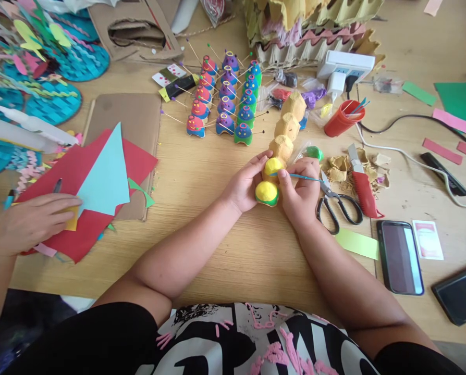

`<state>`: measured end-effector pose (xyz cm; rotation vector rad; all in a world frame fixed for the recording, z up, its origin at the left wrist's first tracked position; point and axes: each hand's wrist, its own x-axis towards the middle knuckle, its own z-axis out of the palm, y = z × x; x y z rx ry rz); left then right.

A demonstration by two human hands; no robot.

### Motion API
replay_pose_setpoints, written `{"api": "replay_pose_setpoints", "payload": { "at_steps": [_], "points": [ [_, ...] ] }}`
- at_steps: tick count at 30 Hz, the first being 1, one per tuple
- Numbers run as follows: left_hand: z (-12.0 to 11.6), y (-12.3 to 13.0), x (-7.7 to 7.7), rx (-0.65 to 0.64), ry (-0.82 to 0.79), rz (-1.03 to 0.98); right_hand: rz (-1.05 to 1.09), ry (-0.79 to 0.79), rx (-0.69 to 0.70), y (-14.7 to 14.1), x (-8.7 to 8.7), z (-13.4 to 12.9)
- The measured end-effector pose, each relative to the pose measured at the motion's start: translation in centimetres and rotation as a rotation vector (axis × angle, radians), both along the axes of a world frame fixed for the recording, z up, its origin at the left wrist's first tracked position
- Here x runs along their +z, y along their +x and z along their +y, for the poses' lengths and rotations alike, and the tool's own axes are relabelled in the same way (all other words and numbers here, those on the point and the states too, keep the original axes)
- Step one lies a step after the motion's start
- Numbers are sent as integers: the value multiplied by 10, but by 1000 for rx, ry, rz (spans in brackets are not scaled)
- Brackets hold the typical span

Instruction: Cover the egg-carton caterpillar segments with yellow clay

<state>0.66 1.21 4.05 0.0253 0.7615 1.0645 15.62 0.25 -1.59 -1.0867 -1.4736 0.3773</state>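
My left hand (245, 183) is closed round the side of a yellow-covered egg-carton cup (272, 166). My right hand (302, 194) pinches a thin blue stick (305, 177), its tip against that cup's yellow surface. Just in front sits another yellow-domed cup (266, 192) with a green lower rim. Bare tan egg-carton cups (287, 126) run away behind in a line; whether they are joined to the held one I cannot tell. By my right hand lie black-handled scissors (336, 200) and a lump of green clay (314, 152) in clear plastic.
At the left a co-worker's hand (41, 219) rests on red paper (96, 192). Rows of small painted cup figures with pins (225, 104) stand behind. To the right are a red-handled knife (362, 182), a red cup of sticks (343, 119), a power strip (346, 63) and a phone (400, 256).
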Motion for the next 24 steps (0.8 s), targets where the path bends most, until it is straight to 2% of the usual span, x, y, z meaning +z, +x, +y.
{"api": "replay_pose_setpoints", "payload": {
  "at_steps": [9,18,24],
  "points": [
    [1,1,6,2,-15,3,45,0,74,0,0,-1],
    [1,-1,-6,-25,5,-5,42,-15,41,2,-4,3],
    [1,-1,-2,-21,2,10,89,-15,67,1,-3,2]
  ]
}}
